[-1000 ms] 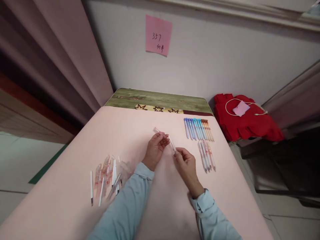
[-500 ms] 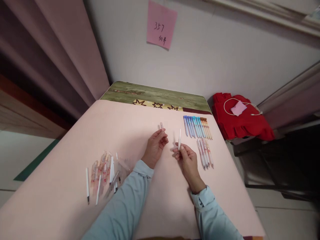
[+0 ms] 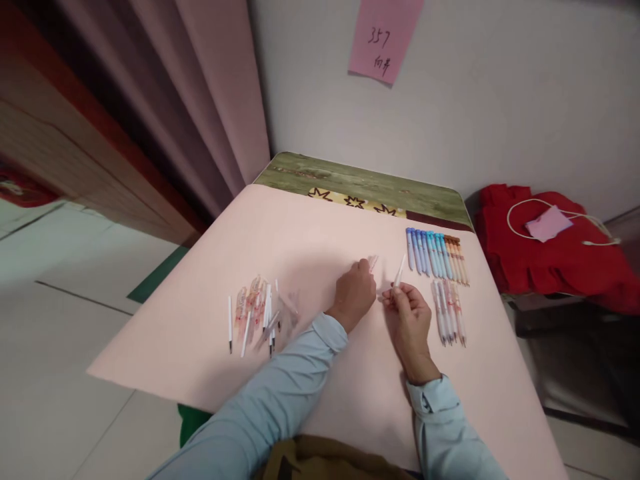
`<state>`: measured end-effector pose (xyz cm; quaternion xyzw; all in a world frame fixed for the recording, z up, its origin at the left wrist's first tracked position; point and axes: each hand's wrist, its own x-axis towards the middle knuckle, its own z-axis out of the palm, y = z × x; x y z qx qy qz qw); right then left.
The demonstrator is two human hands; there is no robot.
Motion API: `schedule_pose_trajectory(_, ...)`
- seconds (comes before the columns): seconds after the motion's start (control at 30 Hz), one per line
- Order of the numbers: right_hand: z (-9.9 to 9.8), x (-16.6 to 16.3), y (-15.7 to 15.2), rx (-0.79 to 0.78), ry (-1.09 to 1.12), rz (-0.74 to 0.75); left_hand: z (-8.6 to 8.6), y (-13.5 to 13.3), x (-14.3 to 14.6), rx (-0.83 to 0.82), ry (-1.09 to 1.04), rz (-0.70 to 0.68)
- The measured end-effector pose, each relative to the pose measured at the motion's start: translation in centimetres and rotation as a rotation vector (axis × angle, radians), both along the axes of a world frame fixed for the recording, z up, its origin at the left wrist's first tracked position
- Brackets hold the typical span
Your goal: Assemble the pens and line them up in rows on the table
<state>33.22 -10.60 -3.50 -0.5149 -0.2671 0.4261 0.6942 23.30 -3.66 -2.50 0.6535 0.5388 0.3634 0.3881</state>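
My left hand (image 3: 356, 292) is turned knuckles up, its fingers closed on a clear pinkish pen barrel (image 3: 373, 262) that pokes out past the fingertips. Just to its right, my right hand (image 3: 413, 323) pinches a white pen refill (image 3: 401, 268) between thumb and forefinger, the refill standing up and leaning slightly right. A small gap separates the two hands. Whatever lies inside the right-hand grip at the refill's lower end is hidden.
Loose white refills (image 3: 230, 323) and clear pinkish pen parts (image 3: 255, 297) lie in a pile at left. Rows of blue and brown pens (image 3: 435, 253) and pinkish-white pens (image 3: 449, 312) lie at right on the pink tablecloth (image 3: 300, 233). Red cloth (image 3: 525, 260) sits beyond the table's right edge.
The whole view has swung left. My left hand has rolled from fingers up to knuckles up and come closer to my right hand. The refill in my right hand now leans more.
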Motion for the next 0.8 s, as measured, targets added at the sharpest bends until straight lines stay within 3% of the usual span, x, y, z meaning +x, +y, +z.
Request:
schedule_pose_trajectory(0.13, -0.3, 0.1, -0.1, -0.001, -0.052, 0.011, 0.0, -1.0, -0.4, 0.007, 0.223, -0.03)
schedule_pose_trajectory(0.5, -0.9, 0.2, -0.4, 0.024, -0.053, 0.004, 0.2, -1.9, -2.3, 0.052, 0.237, 0.114)
schedule_pose_trajectory(0.8, -1.2, 0.3, -0.7, 0.007, -0.133, 0.004, 1.1, -6.0, -6.0, 0.057, 0.291, 0.126)
